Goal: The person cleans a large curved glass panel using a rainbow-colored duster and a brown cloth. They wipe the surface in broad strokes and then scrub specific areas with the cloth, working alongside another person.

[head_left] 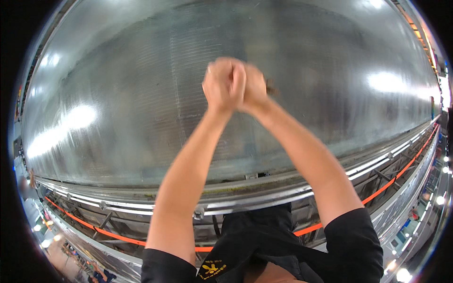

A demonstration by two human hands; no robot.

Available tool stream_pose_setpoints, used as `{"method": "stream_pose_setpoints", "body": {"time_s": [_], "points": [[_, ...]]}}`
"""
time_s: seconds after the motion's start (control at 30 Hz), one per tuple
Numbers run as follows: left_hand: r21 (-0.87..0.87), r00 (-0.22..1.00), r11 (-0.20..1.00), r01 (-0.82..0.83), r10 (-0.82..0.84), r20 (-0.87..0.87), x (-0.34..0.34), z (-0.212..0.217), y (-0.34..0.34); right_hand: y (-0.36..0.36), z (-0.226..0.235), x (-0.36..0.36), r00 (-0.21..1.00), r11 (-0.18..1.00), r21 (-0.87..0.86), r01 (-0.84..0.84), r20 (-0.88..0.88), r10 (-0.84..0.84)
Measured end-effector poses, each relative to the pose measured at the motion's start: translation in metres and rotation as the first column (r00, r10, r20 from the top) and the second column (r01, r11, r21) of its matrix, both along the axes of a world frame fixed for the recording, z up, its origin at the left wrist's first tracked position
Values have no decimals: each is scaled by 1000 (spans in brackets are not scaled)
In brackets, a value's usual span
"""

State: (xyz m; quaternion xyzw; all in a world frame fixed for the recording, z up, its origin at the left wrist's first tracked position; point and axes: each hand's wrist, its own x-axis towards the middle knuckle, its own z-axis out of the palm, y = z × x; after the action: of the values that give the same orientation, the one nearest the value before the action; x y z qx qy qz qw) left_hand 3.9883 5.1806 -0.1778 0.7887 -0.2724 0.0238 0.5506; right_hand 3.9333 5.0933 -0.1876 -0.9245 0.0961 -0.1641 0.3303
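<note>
My left hand (222, 84) and my right hand (255, 87) are pressed together, both fists closed, held out over a large shiny metal sheet (118, 94). The hands are blurred by motion. A small dark thing (270, 87) sticks out at the right side of my right hand; its kind cannot be made out. Both bare forearms reach up from the lower edge and meet at the hands. What lies between the palms is hidden.
The sheet ends at a metal rim with rails (226, 195) just in front of my body. An orange strip (118, 234) runs along the frame under it. A lit work floor with small figures (89, 269) shows at the lower left.
</note>
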Motion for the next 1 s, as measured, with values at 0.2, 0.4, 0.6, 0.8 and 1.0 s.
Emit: {"method": "stream_pose_setpoints", "body": {"time_s": [0.2,0.4,0.6,0.8,1.0], "points": [[25,996,1000,18,-15,-82,187,-2,-99,-94,5,184,995,972,-232,23,-92,-46],[60,990,998,-12,4,140,242,-6,-117,-111,8,238,988,956,-281,87,-97,-118],[15,998,999,52,-52,31,134,5,-42,-35,-4,130,997,963,-261,75,7,-75],[-24,999,999,30,-30,23,-37,10,104,113,-1,-37,989,977,-183,112,113,-93],[45,995,994,97,-96,-15,-118,21,159,160,-3,-130,991,994,-101,-38,124,51]]}}
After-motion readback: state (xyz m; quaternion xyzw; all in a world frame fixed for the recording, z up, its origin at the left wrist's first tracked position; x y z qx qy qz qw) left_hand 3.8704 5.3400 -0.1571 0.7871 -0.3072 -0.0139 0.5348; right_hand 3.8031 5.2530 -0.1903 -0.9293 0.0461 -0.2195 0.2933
